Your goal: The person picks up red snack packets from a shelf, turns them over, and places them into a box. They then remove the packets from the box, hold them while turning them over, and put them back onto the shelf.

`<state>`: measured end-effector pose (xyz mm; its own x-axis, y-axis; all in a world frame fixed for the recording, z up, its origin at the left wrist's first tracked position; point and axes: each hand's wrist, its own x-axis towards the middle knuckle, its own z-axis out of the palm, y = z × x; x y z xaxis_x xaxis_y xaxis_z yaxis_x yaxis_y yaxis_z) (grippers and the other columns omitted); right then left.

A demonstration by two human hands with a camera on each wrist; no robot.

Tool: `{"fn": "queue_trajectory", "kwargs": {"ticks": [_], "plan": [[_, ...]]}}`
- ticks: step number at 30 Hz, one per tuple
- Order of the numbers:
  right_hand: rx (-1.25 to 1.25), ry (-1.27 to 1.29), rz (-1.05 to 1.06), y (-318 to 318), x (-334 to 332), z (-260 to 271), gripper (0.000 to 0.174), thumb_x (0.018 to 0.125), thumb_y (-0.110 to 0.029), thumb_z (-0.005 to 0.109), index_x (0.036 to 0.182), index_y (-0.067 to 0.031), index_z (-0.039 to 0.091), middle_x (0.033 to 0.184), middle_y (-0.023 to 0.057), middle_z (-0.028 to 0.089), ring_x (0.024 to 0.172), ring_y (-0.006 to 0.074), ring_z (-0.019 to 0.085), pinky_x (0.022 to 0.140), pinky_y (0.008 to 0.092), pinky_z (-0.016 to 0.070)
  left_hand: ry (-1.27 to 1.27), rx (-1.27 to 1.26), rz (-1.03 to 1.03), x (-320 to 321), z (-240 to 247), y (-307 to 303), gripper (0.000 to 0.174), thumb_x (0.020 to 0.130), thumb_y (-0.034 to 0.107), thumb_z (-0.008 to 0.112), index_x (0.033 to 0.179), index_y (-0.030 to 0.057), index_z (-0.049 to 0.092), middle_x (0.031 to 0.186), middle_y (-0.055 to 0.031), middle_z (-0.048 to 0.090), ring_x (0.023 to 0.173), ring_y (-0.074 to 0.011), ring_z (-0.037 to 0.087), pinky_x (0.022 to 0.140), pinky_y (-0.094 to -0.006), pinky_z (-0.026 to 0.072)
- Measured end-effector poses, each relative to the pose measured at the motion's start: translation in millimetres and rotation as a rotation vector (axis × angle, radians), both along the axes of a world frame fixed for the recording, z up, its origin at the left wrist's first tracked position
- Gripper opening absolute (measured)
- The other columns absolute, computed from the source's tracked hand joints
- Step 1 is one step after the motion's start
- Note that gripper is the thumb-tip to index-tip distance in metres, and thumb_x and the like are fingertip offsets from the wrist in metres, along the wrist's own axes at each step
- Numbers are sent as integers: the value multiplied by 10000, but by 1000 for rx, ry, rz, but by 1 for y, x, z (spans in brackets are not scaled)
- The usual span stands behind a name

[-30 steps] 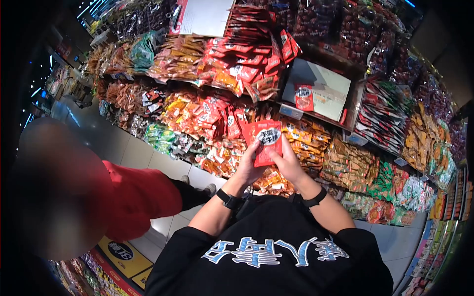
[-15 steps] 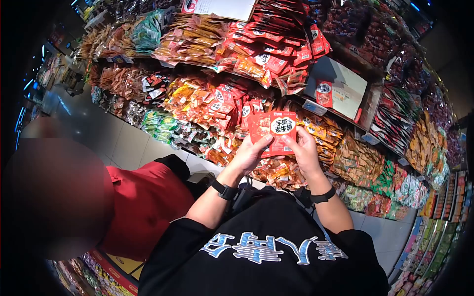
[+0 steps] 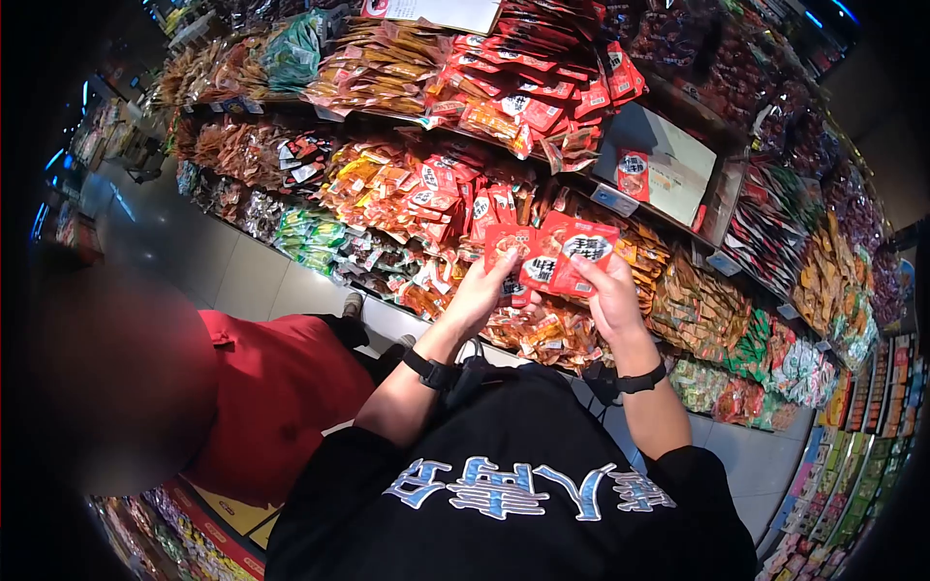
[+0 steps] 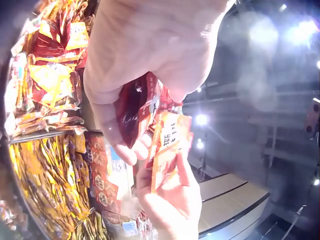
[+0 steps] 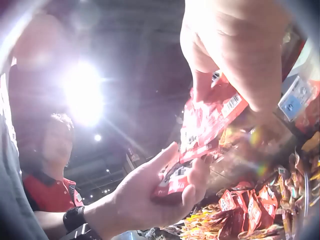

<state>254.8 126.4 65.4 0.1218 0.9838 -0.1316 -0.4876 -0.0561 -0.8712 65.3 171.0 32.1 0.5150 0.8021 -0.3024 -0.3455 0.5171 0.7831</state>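
Observation:
In the head view my left hand (image 3: pixel 475 298) pinches a red snack packet (image 3: pixel 506 240) near its lower part, thumb on the front. My right hand (image 3: pixel 614 295) pinches more red packets (image 3: pixel 578 236) with dark oval labels and white lettering, fanned so that they overlap. Both hands are held close together in front of the chest, the two sets of packets side by side. From the right wrist, a barcode shows on a packet (image 5: pixel 220 110) under the right fingers, while the left hand (image 5: pixel 140 200) holds its packet just below. My left palm hides part of its packet in the left wrist view.
Tiered shelves hold many bagged snacks, with red packets (image 3: pixel 523 82) piled ahead. A bin (image 3: pixel 722 203) at right has one red packet (image 3: pixel 633 176) against a pale board. At left, close by, stands a person in a red top (image 3: pixel 281 397).
The packets were stacked together, then fanned, and now stand as two side-by-side sets. My right hand has moved right; the left has shifted slightly left.

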Motion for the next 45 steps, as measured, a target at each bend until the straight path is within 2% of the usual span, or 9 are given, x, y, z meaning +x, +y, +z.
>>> {"fn": "queue_trajectory", "kwargs": {"ticks": [2,6,13,16,20,24,27,33,45], "plan": [[149,-191,37,-5,14,1,151,896,-13,612,1039,-14,660,1041,63,674,954,128,634,864,282,499,-131,-94,-33,-4,-8,-1,403,1023,384,404,1196,30,489,942,-158,642,731,-248,681,636,-366,600],[879,-1243,179,-8,35,27,343,709,53,598,1002,-79,717,1073,79,651,1003,254,600,870,364,464,-181,-189,137,13,17,-21,420,989,352,489,1269,38,489,1095,-153,646,966,-242,657,793,-406,560],[949,-1472,278,-37,74,14,413,631,48,596,1001,-94,711,1063,78,634,993,274,597,829,379,470,-182,20,235,49,-3,-47,352,875,23,635,1210,-12,534,1124,-96,632,995,-183,642,865,-324,544],[739,-1323,239,-46,94,3,374,677,61,625,1018,-72,704,1046,86,623,945,262,614,793,346,496,-212,-7,322,57,-14,-53,360,881,17,624,1225,-13,520,1142,-106,629,1006,-191,641,878,-328,544],[161,-499,180,-57,97,-5,206,912,-21,577,1107,34,613,1035,47,651,885,110,620,796,271,504,-170,54,352,62,-17,-54,374,889,10,615,1246,-12,506,1181,-121,619,1042,-205,635,922,-351,537],[104,-141,140,-35,85,-3,309,914,-7,534,1222,15,505,1119,75,630,994,121,606,905,286,471,-92,121,331,66,-12,-45,229,882,91,667,1091,50,580,897,18,607,722,-59,540,615,-204,437],[46,-28,134,-27,69,1,351,899,22,528,1246,21,479,1144,91,622,1002,139,616,912,308,485,-88,129,302,60,-6,-38,203,883,102,672,1064,66,588,850,49,591,671,-29,501,569,-184,400],[15,-57,167,-9,46,1,329,883,19,582,1205,27,514,1126,97,635,1006,133,618,904,304,497,-165,93,264,42,20,-20,356,886,43,647,1220,30,523,1104,-47,625,952,-123,620,830,-273,519],[-49,-26,103,-3,3,-8,292,878,-25,629,1162,10,574,1075,70,659,947,117,638,860,289,514,-144,110,141,20,14,-7,353,887,40,644,1221,11,533,1126,-71,631,1001,-148,625,864,-298,525]]}}
